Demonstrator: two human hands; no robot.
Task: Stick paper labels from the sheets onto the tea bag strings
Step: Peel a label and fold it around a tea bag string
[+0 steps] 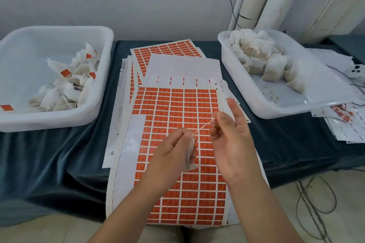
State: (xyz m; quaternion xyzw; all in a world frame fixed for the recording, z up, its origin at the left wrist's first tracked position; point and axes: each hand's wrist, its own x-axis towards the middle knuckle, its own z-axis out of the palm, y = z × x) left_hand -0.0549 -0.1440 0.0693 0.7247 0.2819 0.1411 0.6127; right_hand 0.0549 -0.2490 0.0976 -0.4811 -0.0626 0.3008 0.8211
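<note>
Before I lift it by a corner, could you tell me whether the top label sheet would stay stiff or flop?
Probably floppy: the top label sheet bends down over the front edge of the table. Likely light, being a single thin sheet. Its peeled backing looks glossy, so it may slide over the sheets beneath.

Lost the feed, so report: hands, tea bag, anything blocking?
Left hand grips tea bag. Right hand pinches its string, stretched between hands. No label visible on string. Label sheet below, nothing blocking.
</note>
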